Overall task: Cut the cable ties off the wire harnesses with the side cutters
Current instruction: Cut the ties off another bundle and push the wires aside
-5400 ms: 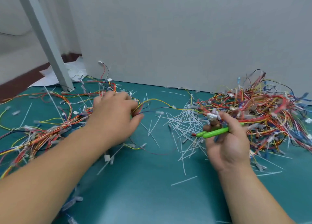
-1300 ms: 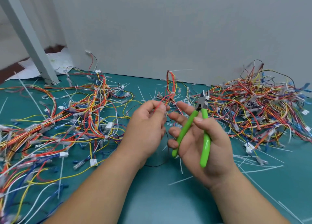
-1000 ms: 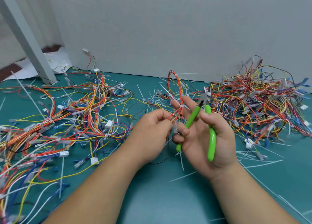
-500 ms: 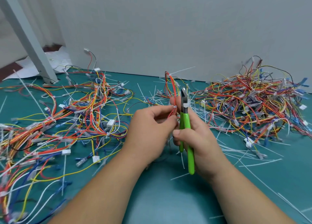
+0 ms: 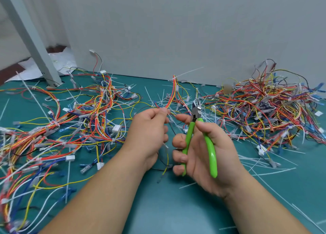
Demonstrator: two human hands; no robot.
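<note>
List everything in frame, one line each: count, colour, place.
side cutters: 1, green handles, centre, held upright
held wire harness: 1, red-orange-yellow, centre, pinched, rising upward
left harness pile: 1, multicoloured, left side
right harness pile: 1, multicoloured, right side
cable ties: many, white, loose, centre and right
table: 1, teal, underneath
wall: 1, grey, behind table
post: 1, grey, slanted, far left
paper sheet: 1, white, behind post
left-hand grip: 1, pinches held wire harness
right-hand grip: 1, holds side cutters

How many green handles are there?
2, both on the cutters in the right hand: one handle under the fingers, the other below the thumb. None looks hidden.
</note>
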